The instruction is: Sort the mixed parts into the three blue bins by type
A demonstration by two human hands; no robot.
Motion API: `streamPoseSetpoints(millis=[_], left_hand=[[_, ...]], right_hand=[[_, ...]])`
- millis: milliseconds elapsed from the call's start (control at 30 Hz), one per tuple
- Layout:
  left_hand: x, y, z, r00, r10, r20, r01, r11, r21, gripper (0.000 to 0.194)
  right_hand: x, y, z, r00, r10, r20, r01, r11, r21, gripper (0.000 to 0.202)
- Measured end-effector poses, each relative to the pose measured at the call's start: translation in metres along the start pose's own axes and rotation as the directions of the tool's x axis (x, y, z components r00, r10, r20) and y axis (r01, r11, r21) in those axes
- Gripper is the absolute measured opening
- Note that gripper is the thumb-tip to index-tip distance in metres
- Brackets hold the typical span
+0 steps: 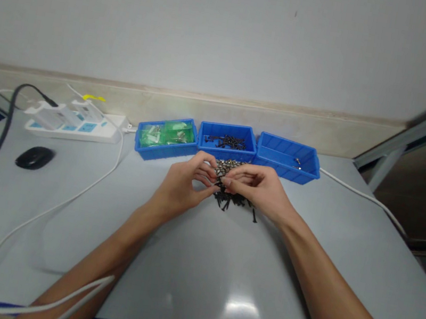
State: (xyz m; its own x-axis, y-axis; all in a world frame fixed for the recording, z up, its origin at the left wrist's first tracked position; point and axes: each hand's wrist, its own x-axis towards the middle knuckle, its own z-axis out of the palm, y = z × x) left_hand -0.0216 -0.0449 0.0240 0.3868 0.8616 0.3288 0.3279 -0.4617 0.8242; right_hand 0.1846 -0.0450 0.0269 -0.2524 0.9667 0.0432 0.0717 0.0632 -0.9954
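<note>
Both my hands are over a pile of small screws near the bins. My left hand [189, 181] curves at the pile's left side, its thumb and fingers apart, with nothing visible held. Opposite it, my right hand [259, 187] has thumb and forefinger pinched together; whatever is in the pinch is too small to make out. Silver screws [226, 166] lie behind the fingertips, partly covered by the hands. Black screws [234, 199] are heaped just in front, and one black screw [254, 216] lies at the heap's right edge.
Along the wall stand three blue bins: the left bin [166, 150] holds green packets, the middle bin [225, 153] black screws, the right bin [277, 161] a few silver pieces. A power strip [107, 135], black mouse [34, 157] and white cable [64, 204] are at left.
</note>
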Motion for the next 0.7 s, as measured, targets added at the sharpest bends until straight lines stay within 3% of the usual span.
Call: streamPoseSetpoints(millis=[133,267,700], left_hand=[[0.0,-0.008,-0.005,0.988,0.119,0.1,-0.143,0.95,0.279,0.019],[-0.001,-0.019,-0.003,0.951,0.158,0.267,-0.264,0.865,0.427,0.024],[0.0,-0.013,0.001,0.953,0.041,0.3,-0.212,0.798,0.564,0.015]], right_hand=[[0.003,0.002,0.0,0.978,-0.103,-0.181,0.115,0.992,0.055,0.025],[0.005,0.004,0.0,0.966,-0.193,-0.171,0.211,0.973,0.095,0.046],[0.004,0.003,0.0,0.974,-0.16,-0.162,0.169,0.985,0.041,0.032]])
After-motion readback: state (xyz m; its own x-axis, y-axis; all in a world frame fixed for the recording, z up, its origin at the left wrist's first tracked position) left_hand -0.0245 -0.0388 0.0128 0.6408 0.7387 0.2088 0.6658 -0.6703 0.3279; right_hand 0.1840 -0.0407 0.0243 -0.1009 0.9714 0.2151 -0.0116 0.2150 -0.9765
